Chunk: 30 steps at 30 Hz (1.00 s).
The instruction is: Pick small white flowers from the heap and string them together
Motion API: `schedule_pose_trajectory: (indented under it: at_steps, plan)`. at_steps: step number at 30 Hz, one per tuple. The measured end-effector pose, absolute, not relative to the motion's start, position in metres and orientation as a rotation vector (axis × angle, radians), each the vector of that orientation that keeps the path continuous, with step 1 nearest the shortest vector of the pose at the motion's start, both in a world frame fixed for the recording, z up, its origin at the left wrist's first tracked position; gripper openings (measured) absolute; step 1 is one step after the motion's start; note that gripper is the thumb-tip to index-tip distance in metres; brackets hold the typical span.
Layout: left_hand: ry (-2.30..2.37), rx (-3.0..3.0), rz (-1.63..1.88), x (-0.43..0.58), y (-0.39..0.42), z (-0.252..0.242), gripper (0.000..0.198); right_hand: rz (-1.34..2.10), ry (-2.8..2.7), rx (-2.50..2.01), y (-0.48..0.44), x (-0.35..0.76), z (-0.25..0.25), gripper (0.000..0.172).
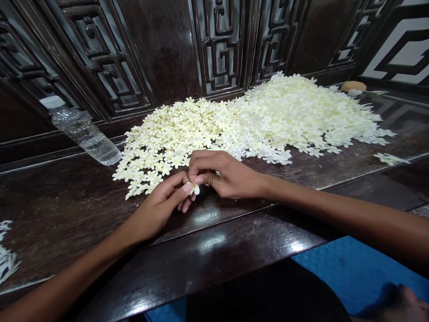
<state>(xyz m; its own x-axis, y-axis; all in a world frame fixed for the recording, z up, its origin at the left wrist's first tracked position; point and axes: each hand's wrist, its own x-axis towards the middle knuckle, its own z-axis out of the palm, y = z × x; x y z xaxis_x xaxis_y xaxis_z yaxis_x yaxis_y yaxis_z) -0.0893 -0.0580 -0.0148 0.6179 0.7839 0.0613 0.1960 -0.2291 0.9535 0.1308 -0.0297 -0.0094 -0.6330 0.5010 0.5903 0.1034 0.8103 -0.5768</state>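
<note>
Your left hand (157, 208) and right hand (228, 174) meet just in front of the pile, their fingertips (187, 188) clenched in a pinch on a single small white five-petalled blossom (195, 189), held above the bench; the other right-hand fingers are curled. A large heap of cream-white blossoms (268, 120) lies beyond, near your knuckles, on a dark polished wooden bench (43, 210). A clear plastic water bottle with a white cap (83, 132) lies on its side left of the heap, well apart from your hands. A small loose clump of blossoms (390, 158) sits to the right. A round tan object (352, 86) rests against a carved dark wooden lattice panel (217, 49).
</note>
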Motion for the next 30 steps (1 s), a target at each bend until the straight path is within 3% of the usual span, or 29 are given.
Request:
schedule_pose_trajectory:
  at_steps: [10, 16, 30]
  plan:
    - [0.941, 1.866, 0.946, -0.09, -0.05, -0.014, 0.027, 1.22, -1.79, -0.594, -0.025, 0.131, -0.018, 0.03]
    - [0.991, 2.014, 0.921, -0.093, -0.05, -0.015, 0.029, 1.418, -1.866, -0.547, -0.028, 0.13, -0.015, 0.036]
    - [1.076, 2.193, 0.911, -0.091, -0.067, -0.008, 0.031, 0.822, -2.144, -0.537, -0.044, 0.121, -0.019, 0.038]
